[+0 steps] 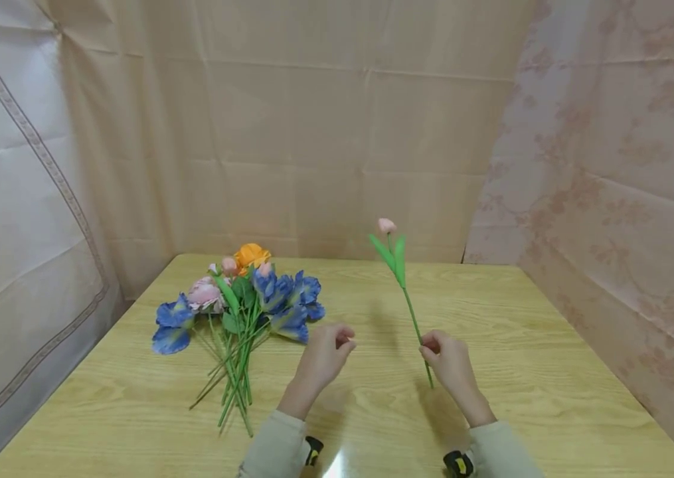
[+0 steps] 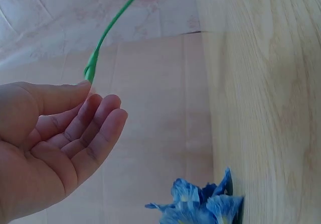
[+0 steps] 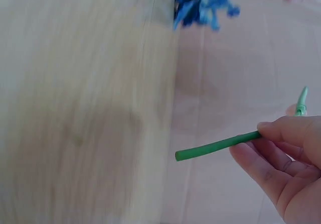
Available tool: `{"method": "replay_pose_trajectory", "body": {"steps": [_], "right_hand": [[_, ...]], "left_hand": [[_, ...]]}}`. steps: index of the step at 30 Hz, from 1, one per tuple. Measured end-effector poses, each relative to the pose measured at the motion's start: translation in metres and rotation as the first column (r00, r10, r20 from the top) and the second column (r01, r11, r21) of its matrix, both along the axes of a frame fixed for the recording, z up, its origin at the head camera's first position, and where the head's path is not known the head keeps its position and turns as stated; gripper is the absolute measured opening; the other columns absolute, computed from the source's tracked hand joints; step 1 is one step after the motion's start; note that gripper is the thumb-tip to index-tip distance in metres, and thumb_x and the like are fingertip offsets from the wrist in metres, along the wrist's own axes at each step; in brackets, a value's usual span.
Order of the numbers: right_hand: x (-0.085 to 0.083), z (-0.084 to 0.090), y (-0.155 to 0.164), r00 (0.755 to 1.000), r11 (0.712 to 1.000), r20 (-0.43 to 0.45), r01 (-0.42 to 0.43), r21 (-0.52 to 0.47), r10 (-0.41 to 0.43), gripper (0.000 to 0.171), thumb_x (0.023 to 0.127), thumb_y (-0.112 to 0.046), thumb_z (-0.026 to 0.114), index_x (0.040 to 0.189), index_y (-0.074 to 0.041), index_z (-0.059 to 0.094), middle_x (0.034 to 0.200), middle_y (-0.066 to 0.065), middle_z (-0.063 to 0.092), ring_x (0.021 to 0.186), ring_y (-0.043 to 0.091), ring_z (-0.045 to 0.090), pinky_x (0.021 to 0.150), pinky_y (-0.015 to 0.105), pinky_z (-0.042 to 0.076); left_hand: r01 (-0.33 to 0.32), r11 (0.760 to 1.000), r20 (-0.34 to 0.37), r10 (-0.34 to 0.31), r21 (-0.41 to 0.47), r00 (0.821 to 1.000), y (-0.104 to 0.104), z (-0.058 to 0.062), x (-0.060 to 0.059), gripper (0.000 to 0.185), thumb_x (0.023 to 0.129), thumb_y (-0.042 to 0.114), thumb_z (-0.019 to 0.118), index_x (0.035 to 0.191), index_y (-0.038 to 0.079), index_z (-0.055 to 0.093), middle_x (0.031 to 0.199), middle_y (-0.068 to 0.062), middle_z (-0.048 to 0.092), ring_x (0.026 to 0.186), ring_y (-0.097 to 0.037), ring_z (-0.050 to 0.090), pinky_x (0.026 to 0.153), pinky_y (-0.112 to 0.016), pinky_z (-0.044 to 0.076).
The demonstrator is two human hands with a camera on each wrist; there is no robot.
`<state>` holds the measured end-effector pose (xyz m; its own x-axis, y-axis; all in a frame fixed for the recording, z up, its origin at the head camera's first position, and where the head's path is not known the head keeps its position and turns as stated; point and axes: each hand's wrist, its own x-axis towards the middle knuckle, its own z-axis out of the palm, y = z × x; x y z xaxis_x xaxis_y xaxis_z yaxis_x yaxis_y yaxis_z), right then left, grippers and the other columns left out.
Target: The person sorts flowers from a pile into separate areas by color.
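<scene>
My right hand pinches the lower stem of a pale pink tulip between thumb and fingers. The tulip stands tilted over the table, bloom up and leaning left, with two green leaves below the bloom. In the right wrist view the cut end of the green stem sticks out past my fingertips. My left hand hovers left of the tulip, its fingers loosely bent and holding nothing. The left wrist view has its thumb overlapping the tulip's stem, while the head view puts a gap between them.
Left of my hands, a loose pile of artificial flowers lies on the wooden table: blue irises, an orange flower, a pink peony-like bloom and pink buds. Their green stems point toward me. Cloth curtains surround the table.
</scene>
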<state>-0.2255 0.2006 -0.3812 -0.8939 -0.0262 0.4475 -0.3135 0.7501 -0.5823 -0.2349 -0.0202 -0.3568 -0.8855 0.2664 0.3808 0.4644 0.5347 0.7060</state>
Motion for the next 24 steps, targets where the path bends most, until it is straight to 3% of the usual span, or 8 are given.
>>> {"method": "replay_pose_trajectory", "body": {"steps": [9,19,24], "right_hand": [[-0.010,0.006,0.059,0.990,0.979,0.038,0.126,0.159,-0.134,0.010,0.077,0.009,0.061,0.085,0.013,0.059,0.072,0.017,0.061,0.062,0.026,0.058,0.054,0.033,0.048],[-0.017,0.011,0.112,0.952,0.940,0.139,0.232,0.252,-0.272,0.012,0.079,0.007,0.056,0.086,0.017,0.057,0.075,0.024,0.059,0.063,0.031,0.057,0.054,0.040,0.046],[-0.021,0.010,0.135,0.919,0.912,0.188,0.284,0.297,-0.348,0.013,0.079,0.006,0.055,0.088,0.015,0.059,0.084,0.029,0.060,0.070,0.039,0.058,0.055,0.044,0.047]], "left_hand": [[-0.080,0.996,-0.080,0.077,-0.036,0.994,-0.019,-0.004,-0.007,0.005,0.079,0.001,0.064,0.084,-0.001,0.064,0.073,-0.007,0.062,0.065,-0.015,0.056,0.057,-0.025,0.045],[-0.086,0.995,-0.038,0.084,-0.056,0.996,-0.027,-0.009,-0.009,0.006,0.079,0.003,0.065,0.084,0.000,0.064,0.072,-0.005,0.060,0.063,-0.013,0.052,0.056,-0.024,0.043],[-0.069,0.995,0.021,0.071,-0.067,0.997,-0.027,-0.011,-0.009,0.008,0.081,0.005,0.063,0.086,-0.001,0.063,0.071,-0.003,0.058,0.063,-0.012,0.051,0.055,-0.025,0.043]]}}
